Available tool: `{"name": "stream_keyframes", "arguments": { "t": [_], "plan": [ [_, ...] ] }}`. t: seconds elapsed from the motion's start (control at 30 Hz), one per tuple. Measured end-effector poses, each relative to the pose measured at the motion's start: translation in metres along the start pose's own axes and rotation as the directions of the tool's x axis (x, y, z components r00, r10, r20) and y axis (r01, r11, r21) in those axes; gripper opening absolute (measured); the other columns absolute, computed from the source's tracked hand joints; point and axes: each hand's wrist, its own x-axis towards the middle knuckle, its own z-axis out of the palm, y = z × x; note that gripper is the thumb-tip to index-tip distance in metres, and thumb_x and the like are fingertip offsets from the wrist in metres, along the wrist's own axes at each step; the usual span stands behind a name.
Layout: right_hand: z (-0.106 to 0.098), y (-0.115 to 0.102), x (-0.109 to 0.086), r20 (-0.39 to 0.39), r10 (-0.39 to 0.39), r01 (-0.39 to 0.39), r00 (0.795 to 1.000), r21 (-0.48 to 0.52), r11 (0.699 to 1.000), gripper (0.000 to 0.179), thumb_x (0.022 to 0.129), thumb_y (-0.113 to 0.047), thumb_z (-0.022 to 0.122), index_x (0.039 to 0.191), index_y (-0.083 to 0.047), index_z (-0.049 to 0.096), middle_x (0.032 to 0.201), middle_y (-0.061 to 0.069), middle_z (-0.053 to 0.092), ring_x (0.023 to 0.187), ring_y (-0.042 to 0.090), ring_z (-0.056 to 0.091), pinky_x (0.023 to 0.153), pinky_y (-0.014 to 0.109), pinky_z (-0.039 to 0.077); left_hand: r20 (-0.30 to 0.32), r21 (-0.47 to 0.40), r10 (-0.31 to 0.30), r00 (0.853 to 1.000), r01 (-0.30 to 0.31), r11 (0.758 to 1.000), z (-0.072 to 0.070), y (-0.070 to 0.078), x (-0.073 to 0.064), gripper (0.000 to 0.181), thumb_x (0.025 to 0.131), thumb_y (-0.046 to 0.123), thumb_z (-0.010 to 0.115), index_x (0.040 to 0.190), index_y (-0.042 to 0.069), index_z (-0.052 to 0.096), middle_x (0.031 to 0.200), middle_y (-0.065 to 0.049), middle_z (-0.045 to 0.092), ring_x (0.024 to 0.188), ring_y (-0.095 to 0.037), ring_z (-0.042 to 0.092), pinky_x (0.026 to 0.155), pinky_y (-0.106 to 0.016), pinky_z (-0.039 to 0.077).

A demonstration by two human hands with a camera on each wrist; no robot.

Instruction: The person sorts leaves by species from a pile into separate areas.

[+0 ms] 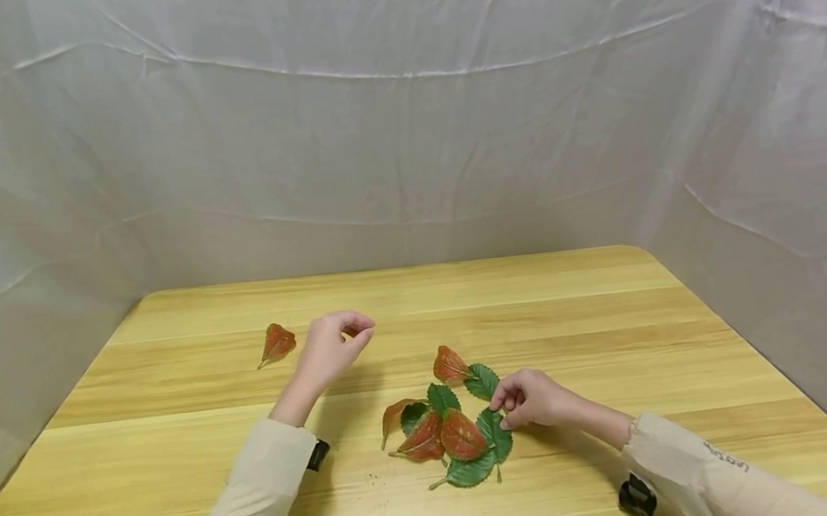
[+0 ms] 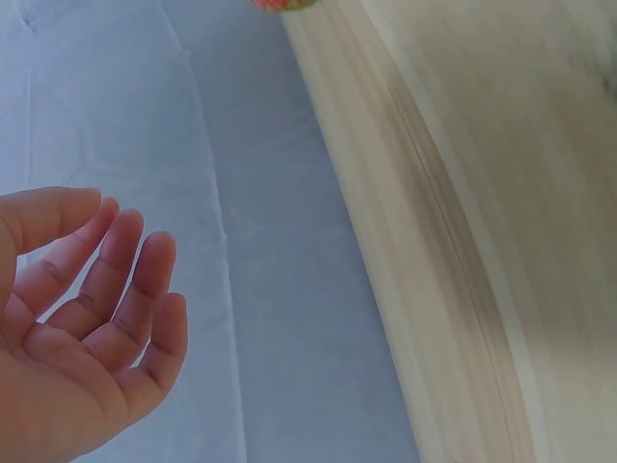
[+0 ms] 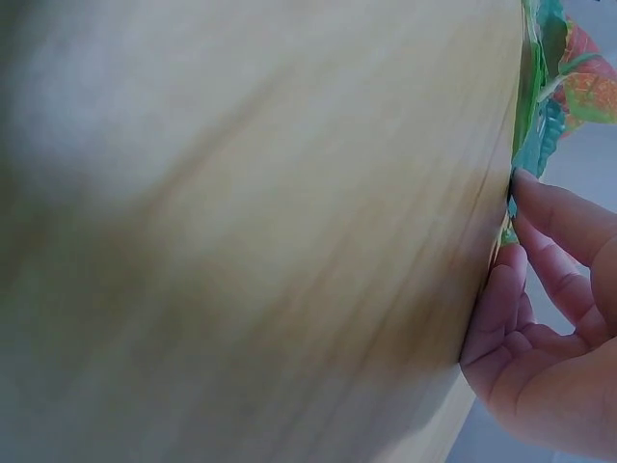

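Several red and green artificial leaves lie in a loose pile on the table, with a red leaf (image 1: 463, 435) on top near the middle. At the pile's right side my right hand (image 1: 537, 398) holds the edge of a green leaf (image 1: 496, 434) between thumb and forefinger; its other fingers are curled. In the right wrist view, the fingertips meet the teal-green leaf edge (image 3: 528, 154) low against the tabletop. My left hand (image 1: 332, 347) hovers above the table, fingers loosely bent and holding nothing. Nearest to it, on its left, lies a single red leaf (image 1: 277, 342).
The wooden table (image 1: 614, 322) has rounded far corners. A pale cloth (image 1: 402, 143) hangs behind it and along both sides. Another red leaf (image 1: 450, 365) touches a green leaf (image 1: 481, 381) at the pile's far edge. A curled reddish leaf (image 1: 393, 418) lies at its left.
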Motion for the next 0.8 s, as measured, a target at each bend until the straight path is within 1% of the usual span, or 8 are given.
{"name": "stream_keyframes", "arguments": {
  "t": [0.1, 0.23, 0.43, 0.57, 0.7, 0.8],
  "plan": [
    [0.0, 0.0, 0.0, 0.0, -0.003, 0.003, 1.0, -0.003, 1.0, 0.015, 0.069, 0.002, 0.072, 0.081, 0.0, 0.064, 0.064, -0.001, 0.049, 0.053, 0.006, 0.04, 0.047, 0.018, 0.036, 0.004, 0.007, 0.021, 1.0, -0.021, 1.0, 0.003, 0.006, -0.003, 0.01, 0.084, 0.008, 0.061, 0.09, 0.004, 0.067, 0.083, -0.004, 0.064, 0.077, -0.017, 0.057, 0.065, -0.031, 0.047],
    [-0.001, -0.001, -0.001, -0.002, -0.012, 0.012, 1.0, 0.015, 1.0, 0.015, 0.069, 0.002, 0.072, 0.082, 0.001, 0.064, 0.064, -0.001, 0.049, 0.053, 0.006, 0.04, 0.046, 0.018, 0.035, 0.012, 0.017, 0.072, 0.997, -0.073, 0.997, 0.008, 0.013, -0.006, 0.008, 0.083, 0.007, 0.062, 0.088, 0.005, 0.068, 0.082, -0.003, 0.064, 0.075, -0.015, 0.057, 0.063, -0.03, 0.046],
    [-0.001, -0.001, 0.0, -0.003, -0.013, 0.014, 1.0, 0.018, 1.0, 0.016, 0.069, 0.002, 0.072, 0.082, 0.001, 0.064, 0.064, 0.0, 0.049, 0.054, 0.007, 0.04, 0.047, 0.017, 0.035, 0.032, 0.01, 0.153, 0.988, -0.154, 0.988, 0.015, 0.02, -0.012, 0.007, 0.081, 0.005, 0.064, 0.086, 0.006, 0.068, 0.081, -0.001, 0.063, 0.072, -0.012, 0.056, 0.06, -0.027, 0.046],
    [-0.001, 0.0, 0.001, -0.001, -0.015, 0.015, 1.0, 0.005, 1.0, 0.015, 0.069, 0.002, 0.072, 0.081, 0.0, 0.064, 0.064, -0.001, 0.049, 0.055, 0.007, 0.041, 0.048, 0.018, 0.035, 0.061, -0.007, 0.198, 0.978, -0.198, 0.98, 0.018, 0.024, -0.016, 0.007, 0.082, 0.004, 0.063, 0.085, 0.006, 0.068, 0.08, 0.0, 0.062, 0.071, -0.011, 0.055, 0.058, -0.024, 0.046],
    [-0.001, 0.0, 0.001, 0.002, -0.02, 0.02, 1.0, -0.007, 1.0, 0.015, 0.068, 0.003, 0.072, 0.081, 0.0, 0.064, 0.064, -0.001, 0.049, 0.055, 0.007, 0.041, 0.048, 0.018, 0.036, 0.108, -0.028, 0.237, 0.965, -0.236, 0.971, 0.021, 0.027, -0.021, 0.006, 0.082, 0.004, 0.063, 0.084, 0.006, 0.067, 0.08, 0.0, 0.062, 0.069, -0.01, 0.055, 0.057, -0.021, 0.045],
    [-0.001, 0.0, 0.001, 0.003, -0.023, 0.023, 1.0, -0.01, 1.0, 0.015, 0.068, 0.003, 0.072, 0.081, 0.001, 0.064, 0.064, -0.001, 0.049, 0.055, 0.006, 0.041, 0.048, 0.018, 0.036, 0.158, -0.051, 0.267, 0.951, -0.262, 0.964, 0.023, 0.029, -0.024, 0.004, 0.082, 0.005, 0.063, 0.083, 0.006, 0.067, 0.08, 0.0, 0.062, 0.067, -0.009, 0.054, 0.057, -0.02, 0.045]
  ]
}}
